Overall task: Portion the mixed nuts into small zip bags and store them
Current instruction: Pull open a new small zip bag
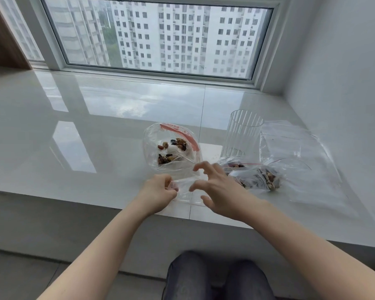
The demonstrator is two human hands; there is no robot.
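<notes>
On the glossy white stone counter (95, 118), near its front edge, the left hand (158, 192) pinches a crinkled clear small zip bag (187, 189); the right hand (218, 189) hovers spread wide. Behind, a clear red-zip bag of mixed nuts (171, 148); rightward, a ribbed clear glass (243, 135) and filled bags (258, 176).

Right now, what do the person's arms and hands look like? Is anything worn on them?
Both arms are bare as far as the view shows, with no sleeves. The left hand and right hand carry no gloves, rings, watch or bracelet that I can see.
</notes>
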